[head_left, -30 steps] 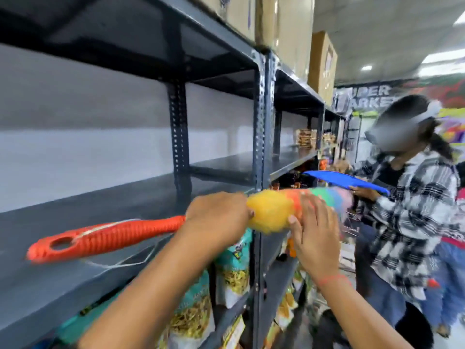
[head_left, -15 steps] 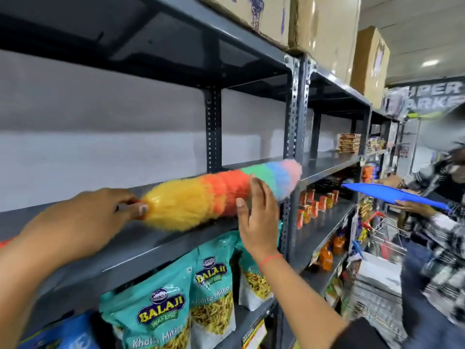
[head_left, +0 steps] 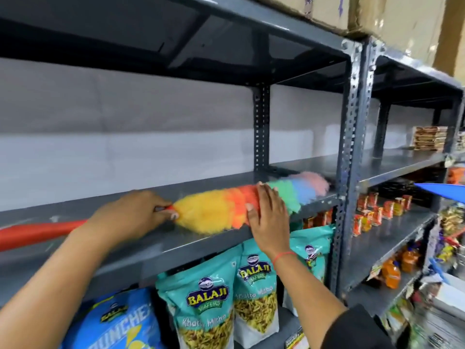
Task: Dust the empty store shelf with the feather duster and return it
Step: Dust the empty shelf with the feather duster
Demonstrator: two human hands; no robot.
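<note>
The feather duster (head_left: pixel 208 212) has a fluffy head banded yellow, orange, green, blue and pink, and a red handle running off to the left. Its head lies along the front part of the empty grey metal shelf (head_left: pixel 297 170). My left hand (head_left: pixel 130 217) grips the handle right at the base of the yellow fluff. My right hand (head_left: pixel 266 217) rests flat, fingers apart, on the orange band of the head at the shelf's front edge. The pink tip almost reaches the perforated upright post (head_left: pixel 352 137).
Teal Balaji snack bags (head_left: pixel 208 306) and a blue Punchex bag (head_left: pixel 118 321) fill the shelf below. Small red packets (head_left: pixel 377 210) and orange bottles (head_left: pixel 391 273) stand in the bay to the right. Cardboard boxes (head_left: pixel 357 11) sit on top. A blue flat object (head_left: pixel 440 190) pokes in at right.
The duster came from mid-air in front of the rack onto the empty shelf, and its head now lies lower and further right. My view has turned left, away from the person in the aisle.
</note>
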